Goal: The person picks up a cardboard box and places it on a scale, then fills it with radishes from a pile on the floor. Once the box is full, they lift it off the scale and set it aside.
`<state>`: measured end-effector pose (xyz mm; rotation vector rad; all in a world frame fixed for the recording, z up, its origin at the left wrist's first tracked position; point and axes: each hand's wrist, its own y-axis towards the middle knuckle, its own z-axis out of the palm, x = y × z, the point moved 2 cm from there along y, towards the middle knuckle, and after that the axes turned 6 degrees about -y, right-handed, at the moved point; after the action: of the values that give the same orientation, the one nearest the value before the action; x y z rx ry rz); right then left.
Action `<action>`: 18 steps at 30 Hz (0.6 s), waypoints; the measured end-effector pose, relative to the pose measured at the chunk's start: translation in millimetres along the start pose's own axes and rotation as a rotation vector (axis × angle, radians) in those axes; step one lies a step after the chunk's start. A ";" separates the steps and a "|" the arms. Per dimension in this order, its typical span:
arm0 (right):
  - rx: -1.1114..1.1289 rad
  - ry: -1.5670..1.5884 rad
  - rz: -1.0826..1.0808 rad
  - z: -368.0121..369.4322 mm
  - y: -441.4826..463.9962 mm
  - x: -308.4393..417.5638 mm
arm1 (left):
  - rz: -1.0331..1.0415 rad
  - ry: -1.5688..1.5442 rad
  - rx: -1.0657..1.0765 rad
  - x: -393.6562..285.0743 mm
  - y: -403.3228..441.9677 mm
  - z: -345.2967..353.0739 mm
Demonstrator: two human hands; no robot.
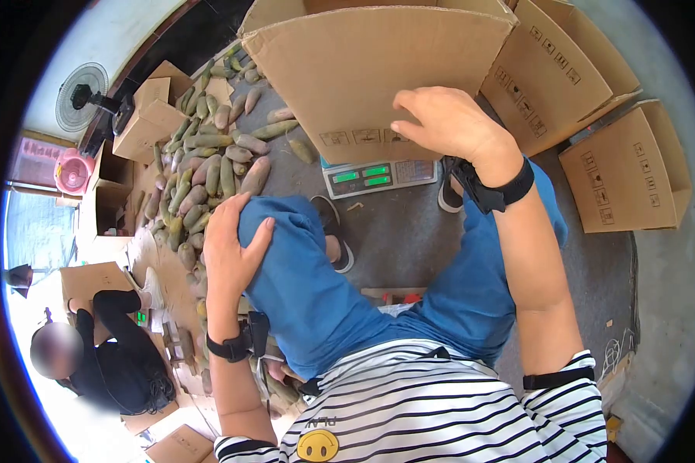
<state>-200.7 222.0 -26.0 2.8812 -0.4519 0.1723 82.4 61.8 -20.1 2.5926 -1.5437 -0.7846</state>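
**Carton up on the scale, plenty loose on the floor**

From where I stand, the tall carton seems to sit on the scale, between the seated person's feet and just beyond; its green displays are lit (too small for me to read). The right hand hangs before the carton's near face, empty, fingers half curled, thumb apart; whether it touches, I can't tell. The left hand lies spread on the left knee, holding nothing. What's done: the carton is upright and the scale is on. How full it is, I can't see. I'd judge much is left, since long green and purplish vegetables lie heaped loose on the floor alongside.
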 end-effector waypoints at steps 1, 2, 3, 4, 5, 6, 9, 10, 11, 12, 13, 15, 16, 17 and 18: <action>-0.002 -0.004 0.000 -1.5 -0.4 -0.7 | 0.002 -0.002 -0.003 -1.1 0.1 -0.4; -0.013 0.011 0.019 -3.9 -0.9 -1.1 | -0.002 -0.003 -0.003 -2.0 0.3 -1.4; -0.025 0.026 0.038 -6.0 -0.5 -1.1 | -0.006 -0.004 -0.003 -2.0 0.6 -2.7; -0.028 0.025 0.037 -5.3 -0.4 -2.0 | -0.004 -0.002 -0.006 -1.0 0.8 -3.5; -0.041 -0.006 0.025 -3.5 -1.1 -3.1 | -0.005 -0.003 -0.003 0.6 0.5 -3.5; -0.053 -0.038 0.012 -4.1 -1.0 -2.5 | -0.007 -0.004 0.000 1.9 0.4 -3.3; -0.271 0.104 -0.038 -15.8 3.5 4.0 | -0.006 -0.014 -0.006 4.8 -0.6 -4.2; -0.268 0.102 -0.044 -20.3 4.6 9.1 | -0.011 -0.016 -0.009 6.0 -1.5 -4.4; -0.424 0.139 -0.082 -29.3 3.2 16.5 | -0.011 -0.023 -0.007 7.6 -2.1 -4.7; -0.581 0.174 -0.122 -42.2 0.5 24.9 | -0.010 -0.032 -0.008 8.8 -1.6 -5.4; -0.652 0.222 -0.165 -58.1 -5.0 35.5 | -0.012 -0.038 -0.017 9.5 -0.7 -6.3; -0.709 0.312 -0.211 -101.7 -35.1 67.1 | -0.015 -0.054 -0.035 10.7 -3.5 -6.1; -0.699 0.353 -0.210 -124.2 -55.9 83.7 | -0.021 -0.061 -0.031 11.1 -4.9 -6.0; -0.692 0.349 -0.204 -134.8 -72.4 93.7 | -0.020 -0.063 -0.034 11.6 -4.5 -6.9; -0.725 0.391 -0.263 -144.8 -89.2 101.1 | -0.017 -0.065 -0.039 12.4 -3.9 -6.4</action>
<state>-88.9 309.4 111.7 2.0973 -0.0349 0.4169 93.1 52.0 -20.6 2.5802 -1.5084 -0.9008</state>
